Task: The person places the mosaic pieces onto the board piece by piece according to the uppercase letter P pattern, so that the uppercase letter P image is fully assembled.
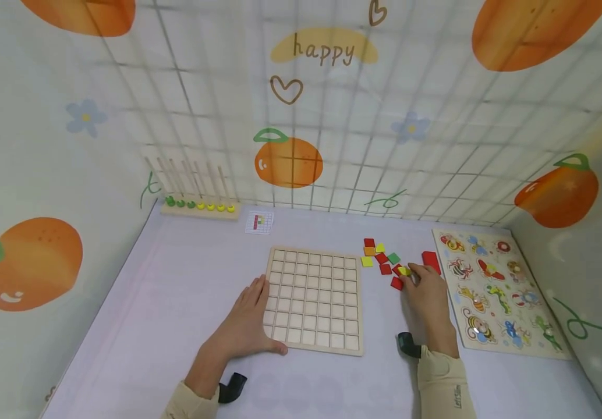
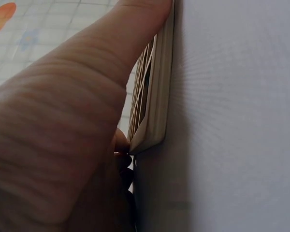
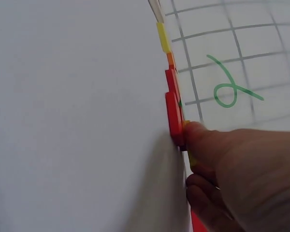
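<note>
A square wooden grid board (image 1: pixel 315 349) lies on the table with bare cells. My left hand (image 1: pixel 240 326) rests against its left side, fingers straight and thumb spread along the near edge. In the left wrist view the thumb lies along the board's side (image 2: pixel 159 108). To the right of the board, my right hand (image 1: pixel 429 295) pinches a yellow tile (image 1: pixel 403 271) between thumb and fingers, low over a loose cluster of tiles. Red tiles (image 1: pixel 385 269), a green tile (image 1: pixel 393 258), an orange tile (image 1: pixel 369 251) and other yellow tiles (image 1: pixel 367 262) make up that cluster.
Beyond the right hand is a red block (image 1: pixel 431 261), beside a wooden insect puzzle board (image 1: pixel 495 291). A small pattern card (image 1: pixel 259 222) lies behind the grid board. At the back left stands a peg rack (image 1: pixel 199 212) with green and yellow beads.
</note>
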Demonstrator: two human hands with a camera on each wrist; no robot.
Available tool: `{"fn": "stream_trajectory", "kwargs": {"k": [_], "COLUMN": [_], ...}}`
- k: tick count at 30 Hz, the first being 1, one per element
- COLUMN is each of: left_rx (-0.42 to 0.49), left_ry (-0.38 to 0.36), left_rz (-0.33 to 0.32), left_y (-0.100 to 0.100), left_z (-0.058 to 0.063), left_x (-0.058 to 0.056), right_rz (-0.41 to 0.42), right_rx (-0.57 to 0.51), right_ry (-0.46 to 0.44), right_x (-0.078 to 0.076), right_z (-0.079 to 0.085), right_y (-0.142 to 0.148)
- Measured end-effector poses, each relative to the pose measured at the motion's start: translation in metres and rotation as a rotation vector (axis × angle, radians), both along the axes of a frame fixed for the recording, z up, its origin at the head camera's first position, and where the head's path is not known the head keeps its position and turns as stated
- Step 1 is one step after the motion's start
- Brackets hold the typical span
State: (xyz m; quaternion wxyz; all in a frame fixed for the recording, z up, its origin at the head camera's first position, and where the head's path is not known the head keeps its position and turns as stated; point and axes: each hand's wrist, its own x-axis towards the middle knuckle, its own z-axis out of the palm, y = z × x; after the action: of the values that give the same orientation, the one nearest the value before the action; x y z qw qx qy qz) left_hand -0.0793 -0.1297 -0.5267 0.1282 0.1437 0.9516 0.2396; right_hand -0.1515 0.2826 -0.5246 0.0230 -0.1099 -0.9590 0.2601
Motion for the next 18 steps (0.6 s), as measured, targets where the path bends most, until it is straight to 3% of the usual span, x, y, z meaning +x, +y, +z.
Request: {"fn": "stream_trajectory", "kwargs": {"k": [18], "left_rx": [-0.001], "left_ry": [0.026], "left_rz": [-0.001], "left_y": [-0.0005], "left_z": [-0.0052], "left_x": [0.0009], "right_rz": [-0.07], "right_rx": [-0.014], "right_ry": [-0.065], "right_x": [-0.003], "right_z": [0.0013], "right_y": [-0.0096]}}
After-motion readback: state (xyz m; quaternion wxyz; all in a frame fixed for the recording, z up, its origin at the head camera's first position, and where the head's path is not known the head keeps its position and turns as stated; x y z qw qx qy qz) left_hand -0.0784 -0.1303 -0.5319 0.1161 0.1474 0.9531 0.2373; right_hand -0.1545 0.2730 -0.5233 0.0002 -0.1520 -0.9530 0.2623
